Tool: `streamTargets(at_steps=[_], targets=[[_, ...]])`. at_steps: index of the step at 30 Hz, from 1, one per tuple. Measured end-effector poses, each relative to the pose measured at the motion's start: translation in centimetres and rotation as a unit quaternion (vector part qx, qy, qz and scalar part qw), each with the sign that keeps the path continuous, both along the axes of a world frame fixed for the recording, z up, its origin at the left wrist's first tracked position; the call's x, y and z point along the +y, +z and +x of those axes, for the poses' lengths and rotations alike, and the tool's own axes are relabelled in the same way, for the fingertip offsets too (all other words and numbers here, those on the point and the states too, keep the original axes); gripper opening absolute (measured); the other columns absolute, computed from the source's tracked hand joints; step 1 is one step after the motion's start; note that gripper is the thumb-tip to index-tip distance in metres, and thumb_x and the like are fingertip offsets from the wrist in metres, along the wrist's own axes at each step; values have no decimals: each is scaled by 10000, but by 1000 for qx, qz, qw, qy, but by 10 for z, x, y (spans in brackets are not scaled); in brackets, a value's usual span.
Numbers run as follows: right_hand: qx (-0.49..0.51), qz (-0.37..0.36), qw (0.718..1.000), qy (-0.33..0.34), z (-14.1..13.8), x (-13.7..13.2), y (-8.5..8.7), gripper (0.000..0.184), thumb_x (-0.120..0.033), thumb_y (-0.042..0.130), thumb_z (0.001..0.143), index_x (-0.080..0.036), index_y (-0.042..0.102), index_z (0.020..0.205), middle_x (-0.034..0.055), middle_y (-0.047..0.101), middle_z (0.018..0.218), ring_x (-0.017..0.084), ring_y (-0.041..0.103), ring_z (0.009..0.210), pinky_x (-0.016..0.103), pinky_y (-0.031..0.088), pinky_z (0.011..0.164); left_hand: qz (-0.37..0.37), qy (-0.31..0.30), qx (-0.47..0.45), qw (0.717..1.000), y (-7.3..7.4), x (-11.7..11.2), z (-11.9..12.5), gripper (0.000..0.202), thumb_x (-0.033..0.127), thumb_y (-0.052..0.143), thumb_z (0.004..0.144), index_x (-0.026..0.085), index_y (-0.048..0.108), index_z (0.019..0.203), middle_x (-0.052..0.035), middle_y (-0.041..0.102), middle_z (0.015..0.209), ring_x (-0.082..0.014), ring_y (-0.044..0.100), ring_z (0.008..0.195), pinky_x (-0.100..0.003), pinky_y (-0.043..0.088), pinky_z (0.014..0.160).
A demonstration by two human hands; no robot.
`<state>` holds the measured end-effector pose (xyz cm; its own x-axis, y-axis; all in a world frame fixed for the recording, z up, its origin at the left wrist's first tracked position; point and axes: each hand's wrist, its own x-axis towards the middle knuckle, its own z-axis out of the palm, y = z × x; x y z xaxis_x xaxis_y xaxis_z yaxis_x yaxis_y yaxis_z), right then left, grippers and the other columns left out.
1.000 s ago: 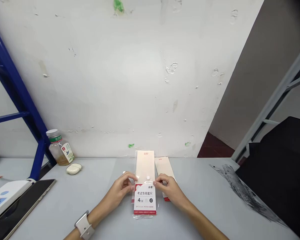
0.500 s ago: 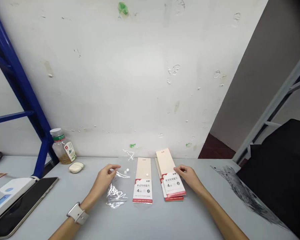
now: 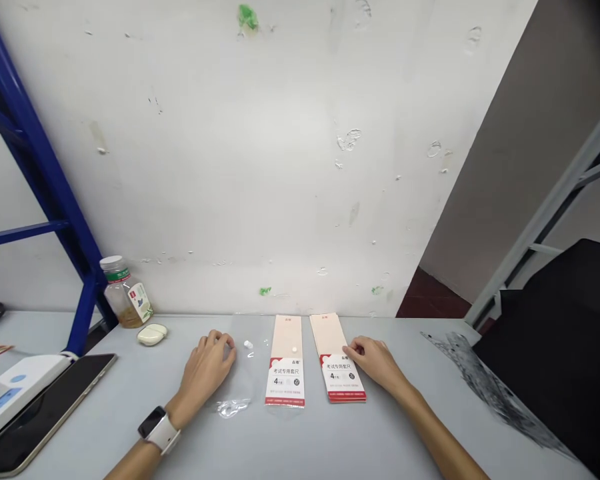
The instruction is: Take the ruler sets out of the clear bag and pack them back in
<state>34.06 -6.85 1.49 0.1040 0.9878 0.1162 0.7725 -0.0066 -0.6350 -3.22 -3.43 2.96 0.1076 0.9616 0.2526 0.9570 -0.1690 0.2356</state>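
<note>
Fingers curled in, my left hand (image 3: 207, 363) rests on a clear plastic bag (image 3: 240, 383) lying flat on the table. Small white pellets (image 3: 249, 345) show on or in that bag. My right hand (image 3: 373, 360) pinches the right edge of the top card packet in a stack of printed card packets (image 3: 347, 380). These are beige above, with a white and red printed label below, and now lie nearly square on each other. Between the hands lies a similar single card packet (image 3: 285, 380), with one white pellet (image 3: 295, 349) on it.
A clear jar (image 3: 128, 297) with a white lid and a cream oval case (image 3: 153, 335) stand at the back left. A phone (image 3: 45, 413) lies beside a white power strip (image 3: 30, 380). The white wall (image 3: 290, 167) bounds the table behind. Black fabric (image 3: 555, 347) is at the right.
My right hand has lowered the tilted top card packet onto the stack, lining it up. My left hand has turned palm-down and moved slightly left, and the plastic bag lies flatter.
</note>
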Motion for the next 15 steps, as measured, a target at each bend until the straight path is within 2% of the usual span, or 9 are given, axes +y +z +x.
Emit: streamTargets(at_steps=[6,10,13,15], targets=[[11,6,1000,-12,-4,-3,3,234,-441,472,844,-255,577,749,1,672,731,187,591,693,281,390,626,44,-40,-15,998,-8,2,2,244,329,419,884,216,616,973,-103,595,1133,-284,570,983,-401,452,817],[37,-2,999,-25,-7,-3,-1,285,-490,436,875,-261,599,921,25,702,887,197,633,742,285,423,610,40,-72,-21,996,-12,2,2,252,338,413,902,212,610,996,-103,584,1173,-287,571,991,-430,457,846],[37,15,999,-29,-10,-4,-2,300,-496,425,890,-259,597,957,29,700,900,196,635,717,302,435,613,41,-86,-39,995,-13,2,3,250,344,419,911,209,604,1013,-106,580,1174,-286,581,975,-449,464,864],[12,53,998,-27,-14,-6,0,279,-473,423,902,-257,596,941,38,692,917,211,633,761,341,449,694,55,-84,-49,994,-10,1,5,251,351,427,917,211,603,1029,-114,578,1182,-299,577,1004,-468,462,880]])
